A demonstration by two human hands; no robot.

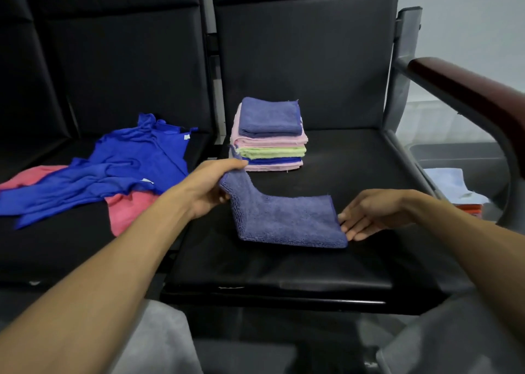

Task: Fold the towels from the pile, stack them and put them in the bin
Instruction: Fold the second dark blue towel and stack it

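Your two bare forearms reach in from the near edge over pale grey cloth on your lap. Your left hand (211, 185) pinches the far left corner of a purple terry towel (281, 220), lifting it off the seat so the nap curls upward. Your right hand (375, 213) rests with fingers loosely extended, tips touching the towel's right edge; you are not gripping with it. Most of the towel lies flat on the black padded seat (355, 175), its near edge a rounded fold.

Just beyond it stands a stack of folded towels (270, 138): purple on top, then pink, pale green, blue and pink, edges roughly squared. On the left seat sprawls the unfolded pile (113, 172), thin bright-blue cloths crumpled over coral-pink ones.

Smooth seat leather lies open to the right of the stack and nearer than the towel. A dark red armrest (468, 95) bounds the far right; below it a grey bin (454, 153) holds folded pale cloths.
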